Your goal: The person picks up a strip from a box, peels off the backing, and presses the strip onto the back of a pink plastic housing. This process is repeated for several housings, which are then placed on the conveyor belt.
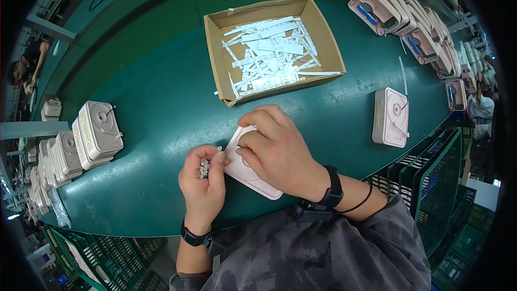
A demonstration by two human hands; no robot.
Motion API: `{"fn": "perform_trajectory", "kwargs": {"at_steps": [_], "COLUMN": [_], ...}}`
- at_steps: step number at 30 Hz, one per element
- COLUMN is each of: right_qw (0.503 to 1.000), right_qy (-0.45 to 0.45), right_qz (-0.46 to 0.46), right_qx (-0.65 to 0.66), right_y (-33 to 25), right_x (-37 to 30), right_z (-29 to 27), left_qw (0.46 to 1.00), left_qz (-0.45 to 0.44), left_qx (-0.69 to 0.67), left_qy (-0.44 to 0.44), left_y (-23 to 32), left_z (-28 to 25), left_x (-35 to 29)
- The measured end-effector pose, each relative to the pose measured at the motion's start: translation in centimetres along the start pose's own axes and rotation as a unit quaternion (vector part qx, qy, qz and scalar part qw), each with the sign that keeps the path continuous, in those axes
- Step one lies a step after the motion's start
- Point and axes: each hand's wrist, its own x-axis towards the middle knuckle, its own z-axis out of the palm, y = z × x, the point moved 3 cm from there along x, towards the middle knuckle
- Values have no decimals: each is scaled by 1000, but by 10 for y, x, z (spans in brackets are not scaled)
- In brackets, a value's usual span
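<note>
A pale pink plastic casing, shaped like a small record player, lies tilted on the green table in front of me. My right hand is over it, fingers curled at its far edge and thumb bent in over its face. The palm hides much of the casing. At its left edge is my left hand, closed around a cluster of small pale parts; their exact kind is too small to make out. Thumb and forefinger pinch together beside the casing, with a small pale piece at their tips.
A cardboard box of white paper strips stands beyond my hands. Similar pink casings stand in rows at left. Another casing stands at right; open casing shells line the far right. Green crates sit below the table's edge.
</note>
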Motion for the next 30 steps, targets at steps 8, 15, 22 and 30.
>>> {"fn": "perform_trajectory", "kwargs": {"at_steps": [8, 15, 22, 30], "right_qw": [996, 987, 997, 997], "right_qy": [-56, -115, 12, -25], "right_qz": [-3, 14, -79, -56], "right_qx": [74, 109, -5, 56], "right_y": [6, 10, 0, 4], "right_x": [-1, -4, -12, -11], "right_z": [-11, -8, 0, -5], "left_qw": [968, 961, 976, 971], "left_qz": [169, 154, 58, 81], "left_qx": [157, 194, 191, 199], "left_qy": [-98, -121, -83, -104], "left_y": [21, 19, 16, 27], "left_z": [9, 12, 11, 0], "left_x": [3, -2, -5, 0]}}
